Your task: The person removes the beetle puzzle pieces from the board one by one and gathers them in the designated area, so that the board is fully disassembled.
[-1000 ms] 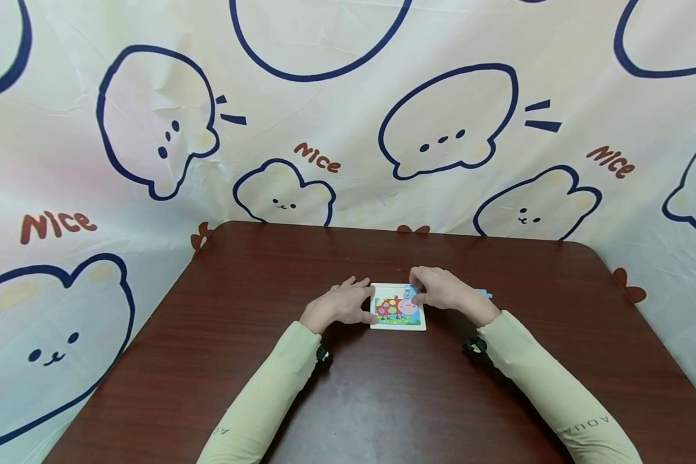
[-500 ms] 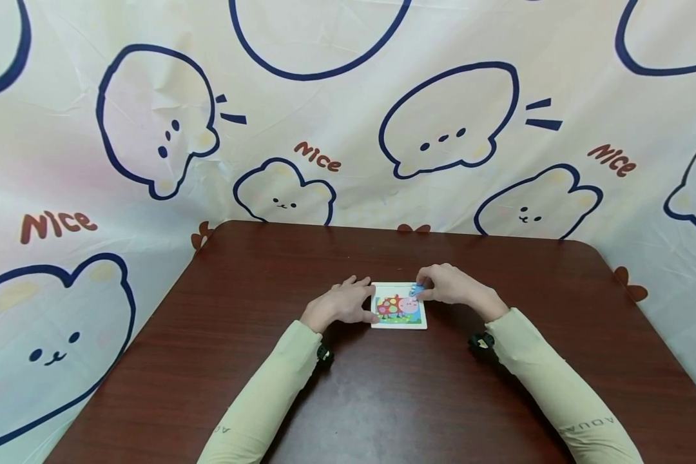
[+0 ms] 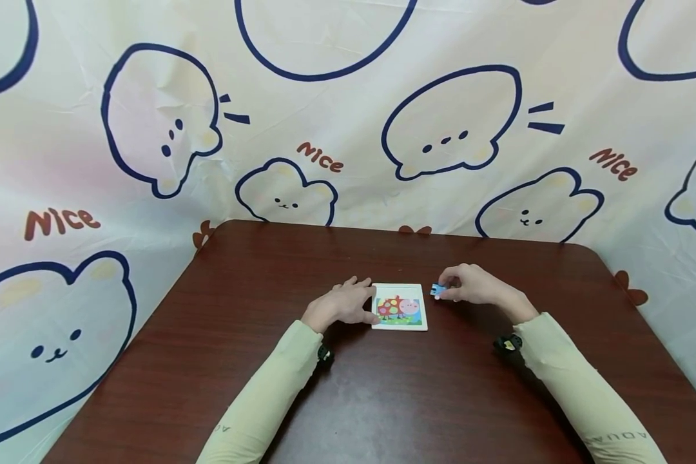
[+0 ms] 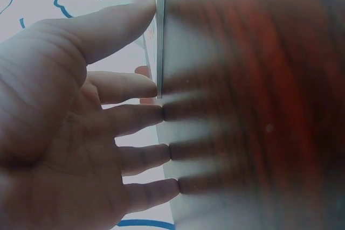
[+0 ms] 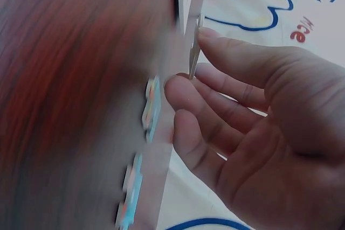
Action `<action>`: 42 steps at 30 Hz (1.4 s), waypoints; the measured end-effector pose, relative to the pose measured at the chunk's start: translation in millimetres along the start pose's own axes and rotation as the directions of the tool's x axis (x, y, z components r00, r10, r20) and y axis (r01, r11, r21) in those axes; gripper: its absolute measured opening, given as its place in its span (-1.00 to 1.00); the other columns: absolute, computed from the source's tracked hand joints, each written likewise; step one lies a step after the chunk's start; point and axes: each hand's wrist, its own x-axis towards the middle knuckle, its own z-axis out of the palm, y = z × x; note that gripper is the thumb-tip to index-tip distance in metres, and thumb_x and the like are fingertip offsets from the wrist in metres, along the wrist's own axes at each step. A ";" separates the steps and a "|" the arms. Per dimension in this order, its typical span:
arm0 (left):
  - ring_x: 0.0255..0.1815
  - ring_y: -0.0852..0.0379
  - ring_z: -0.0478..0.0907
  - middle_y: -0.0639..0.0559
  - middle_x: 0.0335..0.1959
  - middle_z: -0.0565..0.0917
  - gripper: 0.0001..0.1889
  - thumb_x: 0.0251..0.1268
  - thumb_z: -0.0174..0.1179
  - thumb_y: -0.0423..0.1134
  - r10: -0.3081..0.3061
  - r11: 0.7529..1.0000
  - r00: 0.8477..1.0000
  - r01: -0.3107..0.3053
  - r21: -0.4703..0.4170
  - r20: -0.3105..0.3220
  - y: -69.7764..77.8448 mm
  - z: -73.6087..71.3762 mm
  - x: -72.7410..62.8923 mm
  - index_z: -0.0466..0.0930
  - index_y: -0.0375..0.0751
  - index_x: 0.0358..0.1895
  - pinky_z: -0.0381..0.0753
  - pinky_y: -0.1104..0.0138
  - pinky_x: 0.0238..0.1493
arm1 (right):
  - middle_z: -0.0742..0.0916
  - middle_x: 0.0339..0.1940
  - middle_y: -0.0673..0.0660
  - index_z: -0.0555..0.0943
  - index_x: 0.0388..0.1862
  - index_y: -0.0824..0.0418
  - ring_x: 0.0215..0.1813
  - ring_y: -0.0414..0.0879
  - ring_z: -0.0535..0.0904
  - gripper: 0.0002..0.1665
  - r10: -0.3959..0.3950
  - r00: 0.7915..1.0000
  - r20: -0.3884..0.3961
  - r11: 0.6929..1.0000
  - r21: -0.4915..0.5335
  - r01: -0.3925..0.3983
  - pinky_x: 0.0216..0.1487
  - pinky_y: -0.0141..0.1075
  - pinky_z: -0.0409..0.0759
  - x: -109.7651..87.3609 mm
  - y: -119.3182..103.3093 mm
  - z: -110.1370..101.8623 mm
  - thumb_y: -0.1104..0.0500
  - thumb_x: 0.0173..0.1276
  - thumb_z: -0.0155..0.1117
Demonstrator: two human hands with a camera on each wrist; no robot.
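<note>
A white-framed jigsaw tray (image 3: 399, 290) lies on the table, its picture a red spotted ladybug with a pink face on green and blue. A bare white strip shows along the picture's top. My left hand (image 3: 342, 305) rests at the tray's left side; in the left wrist view its fingers are spread straight, fingertips on the table, and the thumb lies against the tray's edge (image 4: 160, 41). Just right of the tray, my right hand (image 3: 477, 285) pinches a blue jigsaw piece (image 3: 437, 290) between thumb and fingers. The right wrist view shows that piece edge-on.
In the right wrist view, loose jigsaw pieces lie on the table beside my right hand: one nearer piece (image 5: 151, 109) and another lower down (image 5: 129, 192). The dark wooden table (image 3: 255, 290) meets a cartoon-printed cloth (image 3: 359, 193) at its far edge.
My right hand has moved right, from the tray's upper right corner to off the tray, carrying the blue jigsaw piece along. My left hand has stayed at the tray's left side.
</note>
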 end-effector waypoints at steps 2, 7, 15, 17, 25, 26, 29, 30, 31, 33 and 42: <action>0.62 -0.21 -0.09 -0.06 0.60 0.09 -0.53 0.29 0.24 0.15 -0.003 1.000 1.000 0.003 0.001 -0.001 0.7 1.0 0.4 0.48 -0.02 0.13 0.08 -0.14 0.51 | 0.71 -0.33 0.05 0.65 -0.01 0.14 -0.38 -0.09 0.55 -0.69 0.014 1.000 0.006 1.000 0.015 -0.014 -0.33 -0.29 0.56 -3.8 5.9 -3.2 0.06 0.31 0.37; 0.62 -0.22 -0.09 -0.06 0.60 0.09 -0.56 0.28 0.25 0.14 0.001 1.000 1.000 -0.001 -0.010 -0.001 2.4 1.6 0.5 0.49 -0.02 0.09 0.08 -0.15 0.51 | 0.69 -0.38 0.06 0.64 0.00 0.15 -0.43 -0.07 0.54 -0.66 0.047 0.999 0.015 0.998 0.043 -0.048 -0.38 -0.25 0.58 -15.9 19.2 -12.5 0.05 0.31 0.37; 0.62 -0.21 -0.10 -0.05 0.60 0.08 -0.59 0.29 0.24 0.14 -0.008 1.000 1.000 0.008 0.000 0.001 0.0 0.8 1.0 0.49 0.00 0.05 0.07 -0.14 0.51 | 0.68 -0.35 0.09 0.64 0.03 0.17 -0.39 -0.08 0.53 -0.65 0.055 0.998 0.008 0.997 0.052 -0.055 -0.38 -0.26 0.57 -32.8 39.2 -27.7 0.05 0.34 0.35; 0.62 -0.22 -0.10 -0.06 0.60 0.08 -0.58 0.29 0.24 0.14 -0.004 1.000 1.000 0.004 -0.005 -0.001 -0.3 0.9 1.1 0.49 -0.01 0.06 0.06 -0.15 0.51 | 0.69 -0.31 0.09 0.64 0.03 0.18 -0.36 -0.08 0.54 -0.65 0.064 0.998 0.008 0.997 0.047 -0.064 -0.35 -0.27 0.58 -37.4 43.8 -31.3 0.05 0.33 0.35; 0.63 -0.22 -0.12 -0.06 0.61 0.07 -0.56 0.30 0.25 0.12 -0.002 1.000 1.000 0.002 -0.023 0.000 0.1 0.7 -0.6 0.49 -0.01 0.12 0.03 -0.14 0.53 | 0.67 -0.32 0.07 0.63 0.05 0.20 -0.34 -0.09 0.53 -0.64 0.077 0.997 0.021 0.997 0.030 -0.077 -0.34 -0.27 0.60 -52.4 67.5 -40.9 0.06 0.35 0.33; 0.63 -0.22 -0.12 -0.07 0.61 0.07 -0.55 0.30 0.24 0.11 0.000 1.000 1.000 0.000 -0.021 -0.001 0.2 0.7 -0.8 0.48 -0.01 0.13 0.02 -0.14 0.53 | 0.67 -0.32 0.07 0.63 0.04 0.21 -0.35 -0.10 0.53 -0.65 0.077 0.997 0.020 0.997 0.021 -0.077 -0.36 -0.27 0.60 -53.8 70.6 -41.8 0.07 0.36 0.32; 0.62 -0.23 -0.12 -0.08 0.60 0.07 -0.53 0.31 0.24 0.11 0.006 1.000 1.000 -0.006 -0.016 -0.004 0.7 1.0 -1.0 0.47 -0.02 0.18 0.03 -0.13 0.53 | 0.67 -0.29 0.08 0.62 0.04 0.22 -0.36 -0.11 0.52 -0.67 0.088 0.996 0.019 0.996 -0.003 -0.088 -0.36 -0.27 0.59 -58.3 78.1 -44.5 0.11 0.36 0.32; 0.62 -0.23 -0.12 -0.08 0.60 0.07 -0.52 0.31 0.24 0.11 0.008 1.000 1.000 -0.008 -0.015 -0.005 0.9 1.1 -1.0 0.47 -0.02 0.18 0.03 -0.13 0.53 | 0.67 -0.28 0.09 0.62 0.04 0.23 -0.36 -0.11 0.52 -0.67 0.092 0.996 0.022 0.996 -0.008 -0.092 -0.36 -0.27 0.59 -59.8 79.6 -45.3 0.11 0.36 0.32; 0.62 -0.23 -0.12 -0.08 0.60 0.07 -0.52 0.31 0.24 0.11 0.009 1.000 1.000 -0.009 -0.015 -0.006 0.9 1.3 -1.0 0.47 -0.02 0.18 0.03 -0.13 0.53 | 0.67 -0.27 0.09 0.62 0.04 0.23 -0.36 -0.11 0.52 -0.66 0.098 0.995 0.026 0.995 -0.016 -0.098 -0.36 -0.27 0.59 -61.0 80.9 -46.1 0.11 0.35 0.32; 0.62 -0.23 -0.12 -0.08 0.60 0.07 -0.52 0.31 0.24 0.11 0.008 1.000 1.000 -0.008 -0.015 -0.007 0.8 1.5 -0.9 0.47 -0.03 0.18 0.03 -0.13 0.53 | 0.66 -0.26 0.10 0.62 0.03 0.24 -0.37 -0.12 0.51 -0.65 0.113 0.993 0.038 0.993 -0.028 -0.112 -0.37 -0.28 0.58 -62.9 82.5 -47.3 0.10 0.34 0.33; 0.62 -0.23 -0.12 -0.07 0.60 0.08 -0.50 0.31 0.24 0.11 0.003 1.000 1.000 -0.003 -0.019 -0.008 0.3 1.3 -1.0 0.45 -0.02 0.22 0.02 -0.14 0.53 | 0.62 -0.34 0.09 0.62 -0.03 0.27 -0.45 -0.12 0.46 -0.71 0.123 0.987 0.101 0.992 -0.021 -0.121 -0.47 -0.28 0.54 -64.6 85.6 -47.9 0.17 0.31 0.35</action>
